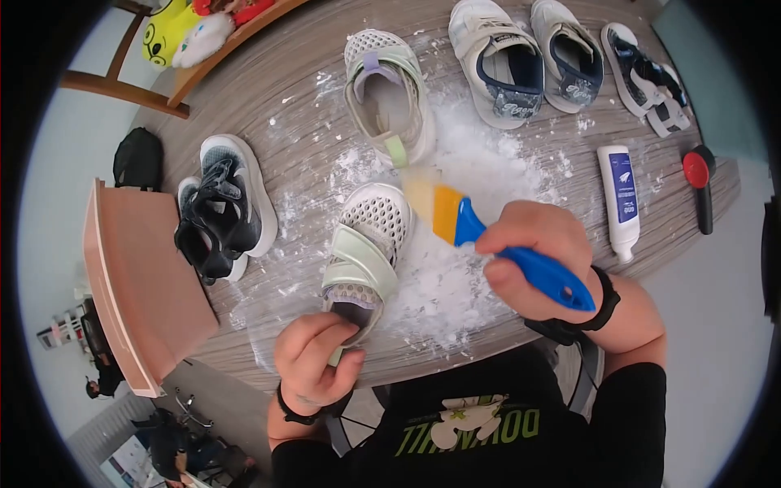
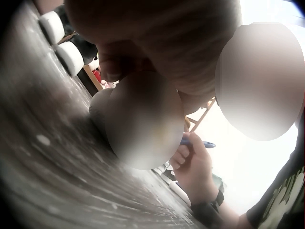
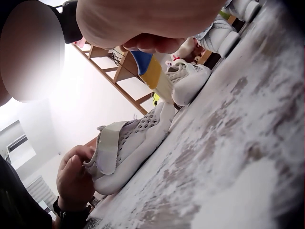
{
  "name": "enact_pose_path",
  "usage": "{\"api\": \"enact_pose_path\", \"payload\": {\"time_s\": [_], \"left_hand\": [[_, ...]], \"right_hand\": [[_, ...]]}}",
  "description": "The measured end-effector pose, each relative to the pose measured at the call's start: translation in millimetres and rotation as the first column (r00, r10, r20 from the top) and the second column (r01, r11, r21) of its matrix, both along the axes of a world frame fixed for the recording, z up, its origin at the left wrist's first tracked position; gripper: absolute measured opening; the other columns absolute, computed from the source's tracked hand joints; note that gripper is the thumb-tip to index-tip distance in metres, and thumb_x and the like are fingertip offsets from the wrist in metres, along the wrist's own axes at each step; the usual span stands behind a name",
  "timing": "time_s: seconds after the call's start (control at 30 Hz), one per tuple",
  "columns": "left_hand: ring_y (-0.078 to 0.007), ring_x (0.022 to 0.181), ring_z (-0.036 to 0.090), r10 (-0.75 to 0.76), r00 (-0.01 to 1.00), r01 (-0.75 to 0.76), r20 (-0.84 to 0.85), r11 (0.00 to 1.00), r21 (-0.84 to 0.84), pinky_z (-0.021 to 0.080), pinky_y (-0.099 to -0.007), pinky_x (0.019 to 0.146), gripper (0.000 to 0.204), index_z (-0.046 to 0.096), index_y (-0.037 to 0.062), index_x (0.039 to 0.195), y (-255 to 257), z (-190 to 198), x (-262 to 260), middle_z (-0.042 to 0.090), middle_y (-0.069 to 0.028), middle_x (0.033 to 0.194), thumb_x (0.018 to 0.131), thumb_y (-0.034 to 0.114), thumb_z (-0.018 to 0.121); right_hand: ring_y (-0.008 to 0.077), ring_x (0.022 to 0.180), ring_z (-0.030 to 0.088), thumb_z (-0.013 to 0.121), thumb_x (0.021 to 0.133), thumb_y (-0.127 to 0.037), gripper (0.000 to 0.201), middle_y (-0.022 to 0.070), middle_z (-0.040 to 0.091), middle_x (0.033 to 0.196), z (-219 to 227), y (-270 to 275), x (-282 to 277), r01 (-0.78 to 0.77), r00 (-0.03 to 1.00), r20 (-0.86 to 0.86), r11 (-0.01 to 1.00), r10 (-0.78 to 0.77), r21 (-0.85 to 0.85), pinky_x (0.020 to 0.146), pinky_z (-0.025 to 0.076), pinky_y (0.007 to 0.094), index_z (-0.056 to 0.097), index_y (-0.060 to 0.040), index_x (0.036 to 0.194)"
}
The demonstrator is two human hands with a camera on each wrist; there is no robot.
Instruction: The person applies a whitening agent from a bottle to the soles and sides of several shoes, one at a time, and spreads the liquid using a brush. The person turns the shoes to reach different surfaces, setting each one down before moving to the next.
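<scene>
A small white child's shoe [image 1: 376, 218] with a perforated toe and pale green strap stands on the table, toe away from me. At its heel, my left hand [image 1: 311, 358] grips the back edge, fingertips in the opening. My right hand [image 1: 543, 248] holds a paintbrush [image 1: 461, 223] by its blue handle; it has a yellow band and pale bristles. The bristles [image 3: 164, 90] come right at the shoe's toe in the right wrist view. Just beyond lies the matching shoe [image 1: 419, 122], its green heel tab towards me. White powder [image 1: 480, 163] covers the tabletop around both shoes.
Black sneakers [image 1: 256, 195] sit at left beside a pink bin [image 1: 150, 285]. White-and-navy shoes [image 1: 504, 106] and dark sandals [image 1: 643, 85] stand at the back right. A white tube [image 1: 622, 191] and a red-and-black scoop [image 1: 701, 179] lie near the table's right edge.
</scene>
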State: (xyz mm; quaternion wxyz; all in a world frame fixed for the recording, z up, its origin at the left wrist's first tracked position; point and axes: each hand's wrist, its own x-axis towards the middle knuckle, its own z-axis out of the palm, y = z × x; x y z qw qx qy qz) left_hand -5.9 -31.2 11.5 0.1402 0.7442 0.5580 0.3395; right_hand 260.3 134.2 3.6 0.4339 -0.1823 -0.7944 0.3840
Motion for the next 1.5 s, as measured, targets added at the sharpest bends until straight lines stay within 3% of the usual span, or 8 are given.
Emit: {"api": "enact_pose_path", "payload": {"time_s": [0.13, 0.27, 0.53, 0.67, 0.73, 1.0, 1.37, 1.5], "left_hand": [[-0.0280, 0.075, 0.063, 0.032, 0.999, -0.031, 0.021, 0.998, -0.048, 0.050, -0.0337, 0.066, 0.028, 0.068, -0.0010, 0.091, -4, -4, 0, 0.066, -0.0141, 0.090, 0.084, 0.025, 0.073], [-0.0276, 0.076, 0.063, 0.043, 0.998, -0.040, 0.040, 0.997, -0.061, 0.050, -0.0338, 0.067, 0.033, 0.067, -0.0013, 0.091, -4, -3, -1, 0.066, -0.0138, 0.089, 0.086, 0.031, 0.073], [-0.0265, 0.072, 0.065, -0.005, 0.999, 0.007, 0.039, 0.999, -0.053, 0.051, -0.0336, 0.061, 0.027, 0.069, 0.0015, 0.092, 0, -2, -3, 0.066, -0.0107, 0.088, 0.081, 0.026, 0.077], [-0.0261, 0.070, 0.064, -0.014, 0.999, 0.016, 0.041, 0.999, -0.052, 0.050, -0.0337, 0.059, 0.028, 0.069, 0.0019, 0.092, 1, -2, -4, 0.066, -0.0103, 0.088, 0.082, 0.027, 0.076], [-0.0258, 0.069, 0.064, -0.019, 0.998, 0.022, 0.051, 0.998, -0.057, 0.049, -0.0337, 0.058, 0.028, 0.069, 0.0020, 0.092, 1, -2, -5, 0.066, -0.0101, 0.088, 0.083, 0.027, 0.076], [-0.0248, 0.064, 0.061, -0.035, 0.997, 0.039, 0.064, 0.998, -0.058, 0.047, -0.0336, 0.056, 0.028, 0.068, 0.0018, 0.092, -1, -3, -9, 0.067, -0.0107, 0.088, 0.086, 0.028, 0.074], [-0.0238, 0.064, 0.061, 0.116, 0.982, -0.114, 0.148, 0.993, -0.024, 0.047, -0.0322, 0.057, 0.007, 0.067, -0.0002, 0.091, -8, 0, -4, 0.067, -0.0126, 0.087, 0.084, 0.000, 0.065], [-0.0240, 0.065, 0.062, 0.102, 0.984, -0.096, 0.146, 0.994, -0.043, 0.047, -0.0324, 0.058, 0.008, 0.067, 0.0008, 0.091, -6, 1, -2, 0.068, -0.0117, 0.087, 0.084, -0.001, 0.065]], "right_hand": [[0.0219, 0.054, 0.056, 0.068, 0.090, -0.018, 0.017, 0.0080, 0.060, 0.068, -1, -3, 6, -0.078, 0.996, -0.031, 0.996, 0.080, 0.050, 0.050, 0.041, 0.0316, 0.065, -0.0022, 0.092], [0.0259, 0.054, 0.058, 0.077, 0.079, -0.009, 0.014, 0.0070, 0.061, 0.070, 7, -3, 2, 0.119, 0.993, -0.014, 0.993, -0.119, -0.008, 0.050, 0.045, 0.0333, 0.067, -0.0040, 0.088], [0.0238, 0.053, 0.056, 0.077, 0.081, -0.017, 0.016, 0.0053, 0.057, 0.065, -4, 0, 3, -0.165, 0.985, -0.059, 0.986, 0.165, 0.006, 0.046, 0.040, 0.0333, 0.068, -0.0056, 0.087], [0.0234, 0.057, 0.060, 0.063, 0.095, -0.020, 0.020, 0.0065, 0.065, 0.075, -3, 3, 11, 0.012, 0.999, -0.047, 1.000, -0.012, 0.002, 0.052, 0.045, 0.0328, 0.068, -0.0012, 0.093], [0.0239, 0.054, 0.056, 0.070, 0.088, -0.016, 0.014, 0.0067, 0.060, 0.069, -5, 2, 5, 0.059, 0.995, -0.086, 0.998, -0.060, -0.014, 0.048, 0.042, 0.0330, 0.068, -0.0025, 0.091], [0.0226, 0.048, 0.053, 0.075, 0.083, -0.021, 0.017, 0.0041, 0.056, 0.062, -7, -3, 2, -0.143, 0.987, -0.074, 0.989, 0.141, -0.024, 0.043, 0.038, 0.0325, 0.068, -0.0051, 0.086], [0.0225, 0.053, 0.058, 0.074, 0.083, -0.010, 0.014, 0.0086, 0.067, 0.077, -4, -5, 7, 0.089, 0.991, -0.094, 0.990, -0.100, -0.112, 0.049, 0.044, 0.0321, 0.069, -0.0003, 0.091], [0.0231, 0.052, 0.056, 0.074, 0.083, -0.011, 0.012, 0.0072, 0.063, 0.070, -4, -2, 4, -0.038, 0.996, -0.088, 0.995, 0.030, -0.093, 0.047, 0.043, 0.0318, 0.069, -0.0015, 0.086]]}}
